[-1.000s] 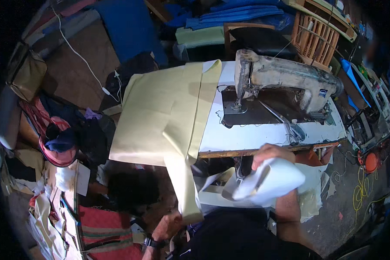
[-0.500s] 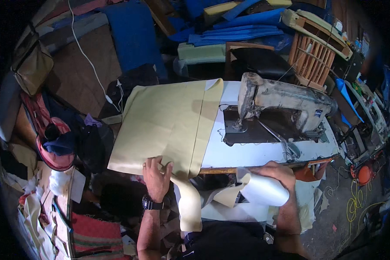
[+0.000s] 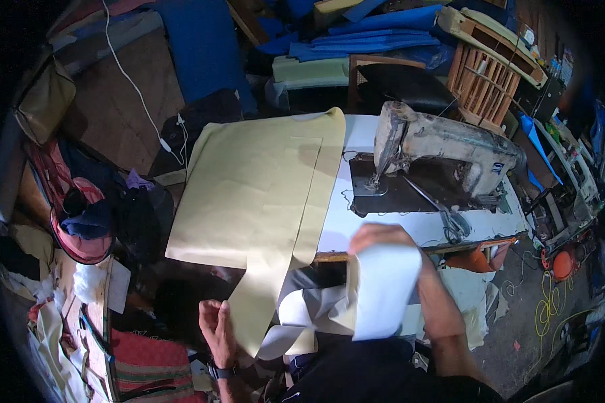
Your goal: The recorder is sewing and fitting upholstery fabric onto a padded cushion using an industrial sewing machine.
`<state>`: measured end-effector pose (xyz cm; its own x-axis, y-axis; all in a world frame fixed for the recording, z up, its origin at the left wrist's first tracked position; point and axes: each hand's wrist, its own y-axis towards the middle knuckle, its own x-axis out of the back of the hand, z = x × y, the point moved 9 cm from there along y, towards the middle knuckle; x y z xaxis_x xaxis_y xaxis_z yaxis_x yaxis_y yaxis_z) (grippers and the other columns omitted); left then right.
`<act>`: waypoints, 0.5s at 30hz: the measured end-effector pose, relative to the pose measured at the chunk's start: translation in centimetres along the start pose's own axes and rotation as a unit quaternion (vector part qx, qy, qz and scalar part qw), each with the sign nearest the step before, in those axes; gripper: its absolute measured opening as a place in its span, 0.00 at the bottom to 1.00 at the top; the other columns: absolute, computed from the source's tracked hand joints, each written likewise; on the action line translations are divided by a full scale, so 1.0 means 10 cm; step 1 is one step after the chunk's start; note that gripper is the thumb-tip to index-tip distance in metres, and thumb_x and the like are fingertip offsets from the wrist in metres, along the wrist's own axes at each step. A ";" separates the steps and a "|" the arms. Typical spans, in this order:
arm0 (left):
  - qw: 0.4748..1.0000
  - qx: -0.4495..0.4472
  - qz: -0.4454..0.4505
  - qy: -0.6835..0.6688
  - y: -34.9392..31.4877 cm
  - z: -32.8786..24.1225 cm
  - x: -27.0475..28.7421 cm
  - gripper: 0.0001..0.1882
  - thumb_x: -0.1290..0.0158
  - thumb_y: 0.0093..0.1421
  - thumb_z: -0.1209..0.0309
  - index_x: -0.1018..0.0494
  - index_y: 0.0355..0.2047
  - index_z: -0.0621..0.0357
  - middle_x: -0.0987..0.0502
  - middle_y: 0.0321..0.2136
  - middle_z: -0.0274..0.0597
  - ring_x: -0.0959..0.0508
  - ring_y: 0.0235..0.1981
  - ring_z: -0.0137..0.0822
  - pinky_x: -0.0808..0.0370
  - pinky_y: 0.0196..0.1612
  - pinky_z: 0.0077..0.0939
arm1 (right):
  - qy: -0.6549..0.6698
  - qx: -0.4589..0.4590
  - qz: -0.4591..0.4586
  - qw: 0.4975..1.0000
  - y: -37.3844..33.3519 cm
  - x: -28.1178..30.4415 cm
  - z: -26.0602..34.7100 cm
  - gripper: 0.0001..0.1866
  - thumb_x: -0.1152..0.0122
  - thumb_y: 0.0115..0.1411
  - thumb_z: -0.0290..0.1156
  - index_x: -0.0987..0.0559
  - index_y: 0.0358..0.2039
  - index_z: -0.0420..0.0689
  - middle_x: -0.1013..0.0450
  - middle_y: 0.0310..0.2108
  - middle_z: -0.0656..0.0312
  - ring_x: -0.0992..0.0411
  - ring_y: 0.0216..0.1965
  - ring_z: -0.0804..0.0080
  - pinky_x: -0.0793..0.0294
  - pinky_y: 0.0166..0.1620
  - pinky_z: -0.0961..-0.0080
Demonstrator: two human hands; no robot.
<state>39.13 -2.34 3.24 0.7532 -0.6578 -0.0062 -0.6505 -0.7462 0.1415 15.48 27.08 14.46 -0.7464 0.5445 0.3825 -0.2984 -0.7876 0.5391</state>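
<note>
A large beige vinyl-like sheet (image 3: 249, 181) covers the left part of the sewing table, with a long slit near its right side. From its near edge hangs a beige strip (image 3: 257, 305), which turns over to show a white back. My left hand (image 3: 216, 329) is closed, thumb and fingertips at the strip's left edge. My right hand (image 3: 383, 236), blurred by motion, grips the top of a folded white-backed piece (image 3: 386, 292) in front of the table. Its fingers are partly hidden. Right of the sheet stands a worn sewing machine (image 3: 444, 144).
Scissors (image 3: 450, 221) lie by the machine on the white tabletop (image 3: 410, 227). Blue sheets (image 3: 376, 46) and a wooden frame (image 3: 487, 80) are stacked behind. A pink-and-dark bag (image 3: 81, 221) is at left. A yellow cord (image 3: 551, 316) trails over the floor at right.
My left hand has left the sheet and moved down and left to the strip, which now spreads out leftward. My right hand has risen leftward, turning the white-backed piece upright.
</note>
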 end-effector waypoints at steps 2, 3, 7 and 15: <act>1.000 0.008 -0.024 -0.001 -0.07 0.15 0.25 0.10 0.44 0.69 0.70 0.33 0.33 0.57 0.34 0.29 0.29 0.36 0.32 0.21 0.37 0.37 0.18 | 0.004 -0.006 0.007 1.000 0.23 -0.07 -0.33 0.18 0.33 0.56 0.31 0.19 0.46 0.41 0.22 0.44 0.55 0.22 0.45 0.59 0.22 0.48 0.65; 0.999 0.012 -0.039 0.015 -0.08 0.20 0.34 0.10 0.45 0.70 0.69 0.33 0.33 0.58 0.34 0.29 0.30 0.36 0.33 0.22 0.37 0.38 0.19 | -0.015 -0.018 0.014 1.000 0.36 -0.09 -0.46 0.20 0.32 0.55 0.31 0.20 0.48 0.41 0.22 0.46 0.55 0.22 0.47 0.59 0.22 0.50 0.65; 0.994 0.013 -0.040 0.100 -0.05 0.07 0.48 0.11 0.49 0.71 0.66 0.30 0.35 0.62 0.31 0.32 0.32 0.34 0.36 0.26 0.36 0.43 0.23 | -0.196 0.020 -0.013 0.980 0.93 0.00 -1.14 0.25 0.30 0.54 0.35 0.21 0.53 0.43 0.23 0.53 0.54 0.25 0.56 0.56 0.27 0.58 0.61; 0.969 0.137 0.185 0.088 0.19 -0.08 0.81 0.27 0.31 0.54 0.61 0.24 0.49 0.64 0.19 0.41 0.38 0.22 0.42 0.31 0.26 0.47 0.27 | -0.426 -0.109 0.109 0.891 1.03 -0.13 -2.17 0.25 0.39 0.58 0.37 0.22 0.58 0.49 0.34 0.66 0.57 0.36 0.67 0.58 0.42 0.69 0.60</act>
<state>44.11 -8.99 4.26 0.4523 -0.8761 0.1668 -0.8627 -0.4772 -0.1674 0.44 12.00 3.23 -0.1050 0.3198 0.9417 -0.3800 -0.8879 0.2592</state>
